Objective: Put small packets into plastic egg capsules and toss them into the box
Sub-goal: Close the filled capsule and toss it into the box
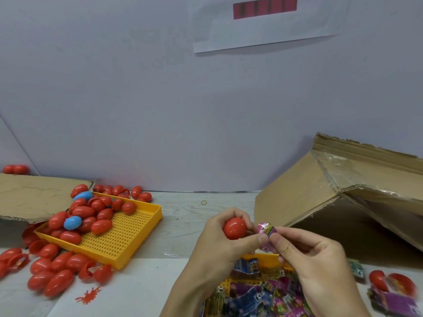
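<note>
My left hand (pixel 219 241) grips a red plastic egg capsule (pixel 234 228) above the table's middle. Right beside it, my right hand (pixel 313 257) pinches a small pink packet (pixel 265 229) at the capsule's right side; whether the capsule is open there is hidden. Below my hands a yellow tray (pixel 261 257) holds several coloured packets (pixel 256 294). A large cardboard box (pixel 304 191) lies tipped on its side at the right, its opening facing me.
A second yellow tray (pixel 128 239) at the left holds several red capsules and two blue ones; more red capsules (pixel 55 268) lie loose around it. Cardboard (pixel 32 197) lies at far left. An opened red capsule (pixel 389 282) and purple packets (pixel 398 303) lie at the lower right.
</note>
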The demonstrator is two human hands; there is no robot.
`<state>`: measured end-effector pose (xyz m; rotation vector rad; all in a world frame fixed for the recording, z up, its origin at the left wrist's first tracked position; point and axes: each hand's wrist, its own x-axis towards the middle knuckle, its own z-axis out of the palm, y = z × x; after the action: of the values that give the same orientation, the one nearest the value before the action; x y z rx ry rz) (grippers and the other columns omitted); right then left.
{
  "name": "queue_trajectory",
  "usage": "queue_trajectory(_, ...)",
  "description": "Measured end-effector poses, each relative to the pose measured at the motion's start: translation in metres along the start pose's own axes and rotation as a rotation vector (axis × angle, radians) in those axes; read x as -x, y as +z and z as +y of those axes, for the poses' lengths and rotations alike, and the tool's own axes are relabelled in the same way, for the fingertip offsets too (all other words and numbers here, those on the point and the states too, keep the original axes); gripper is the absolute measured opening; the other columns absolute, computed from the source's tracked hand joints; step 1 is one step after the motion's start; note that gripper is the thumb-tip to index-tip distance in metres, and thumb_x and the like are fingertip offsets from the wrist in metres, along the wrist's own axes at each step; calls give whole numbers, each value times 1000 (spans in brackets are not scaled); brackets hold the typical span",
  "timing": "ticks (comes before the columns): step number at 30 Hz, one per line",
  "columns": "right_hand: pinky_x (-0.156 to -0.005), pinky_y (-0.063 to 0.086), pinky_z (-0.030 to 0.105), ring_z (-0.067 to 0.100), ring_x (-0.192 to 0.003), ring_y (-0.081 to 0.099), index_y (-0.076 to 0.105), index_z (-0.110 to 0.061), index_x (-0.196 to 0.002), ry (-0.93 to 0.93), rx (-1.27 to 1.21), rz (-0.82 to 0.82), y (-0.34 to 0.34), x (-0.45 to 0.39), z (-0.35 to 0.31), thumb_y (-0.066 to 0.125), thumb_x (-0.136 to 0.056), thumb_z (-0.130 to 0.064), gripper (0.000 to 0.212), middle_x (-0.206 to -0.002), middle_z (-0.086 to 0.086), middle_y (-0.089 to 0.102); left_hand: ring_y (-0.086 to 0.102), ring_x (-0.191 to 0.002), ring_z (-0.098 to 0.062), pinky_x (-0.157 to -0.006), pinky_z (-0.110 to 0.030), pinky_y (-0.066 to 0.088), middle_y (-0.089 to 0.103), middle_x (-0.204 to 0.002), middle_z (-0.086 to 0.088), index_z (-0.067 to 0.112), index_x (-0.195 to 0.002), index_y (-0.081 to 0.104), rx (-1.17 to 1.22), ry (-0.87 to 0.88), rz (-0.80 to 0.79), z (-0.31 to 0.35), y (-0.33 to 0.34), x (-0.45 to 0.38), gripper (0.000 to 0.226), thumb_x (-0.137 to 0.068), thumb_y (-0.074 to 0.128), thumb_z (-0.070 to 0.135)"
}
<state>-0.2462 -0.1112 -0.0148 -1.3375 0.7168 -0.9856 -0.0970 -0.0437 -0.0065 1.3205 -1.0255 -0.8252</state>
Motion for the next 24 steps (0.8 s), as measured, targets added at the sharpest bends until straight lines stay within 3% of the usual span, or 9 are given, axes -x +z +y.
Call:
queue_trajectory(3,-53,52,16,12,-62,70,77,-39,-73,-43,36,22,0,1,0,74,-58,-26,20,-69,4,74,65,-70,-8,-68,-20,54,69,-78,5,27,-75,64,-34,13,30,-1,-1,0,26,-69,88,19)
queue_trajectory(9,-54,51,12,10,-64,72,78,-25,-68,-127,104,88,1,2,2,76,-70,-5,21,-67,-1,74,65,-72,-12,-71,-23,54,69,-81,0,25,-77,65,12,7,-3,0,-1,-1,29,-65,90,30)
queue_trajectory(13,-57,51,9,8,-66,71,77,-25,-73,-154,177,121,3,3,6,77,-73,0,26,-69,-5,74,61,-78,-17,-75,-27,52,64,-85,-3,24,-80,65,98,10,-22,-3,-1,-2,33,-63,89,39)
queue_trajectory(19,-58,55,19,10,-75,67,70,-34,-88,-230,276,141,6,4,10,76,-73,4,41,-80,-9,69,56,-79,-16,-74,-24,48,63,-84,-3,23,-79,64,191,55,-70,-1,-1,-2,27,-66,86,31)
queue_trajectory(24,-55,54,21,11,-69,66,66,-35,-80,-267,327,108,6,6,9,77,-72,4,41,-78,-5,67,58,-79,-15,-74,-24,49,63,-83,-2,26,-77,65,221,81,-52,0,1,-1,23,-65,84,29)
